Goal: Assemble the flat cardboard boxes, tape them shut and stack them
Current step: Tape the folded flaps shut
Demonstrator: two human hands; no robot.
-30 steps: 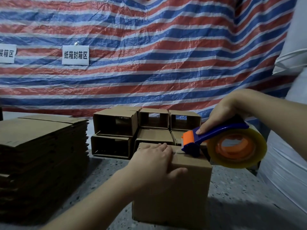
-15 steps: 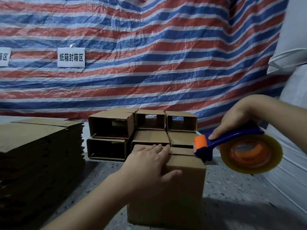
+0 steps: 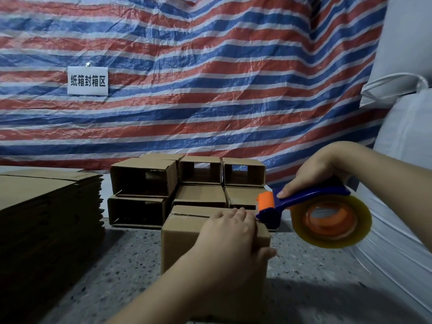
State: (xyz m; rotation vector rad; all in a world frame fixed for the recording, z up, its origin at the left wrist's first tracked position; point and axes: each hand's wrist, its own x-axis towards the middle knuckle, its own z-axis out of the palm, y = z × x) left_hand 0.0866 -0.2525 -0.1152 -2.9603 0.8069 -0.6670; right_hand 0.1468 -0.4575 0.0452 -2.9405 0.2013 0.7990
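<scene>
There are six made-up boxes [image 3: 143, 177], one box in front [image 3: 182, 239], one pile of flat boxes [image 3: 46, 206], one tape roll [image 3: 332, 222], one sign [image 3: 88, 80] and two hands [image 3: 230, 242].

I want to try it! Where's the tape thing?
In the head view, right of centre: the right hand grips the tape dispenser at the right top edge of the near box.
</scene>
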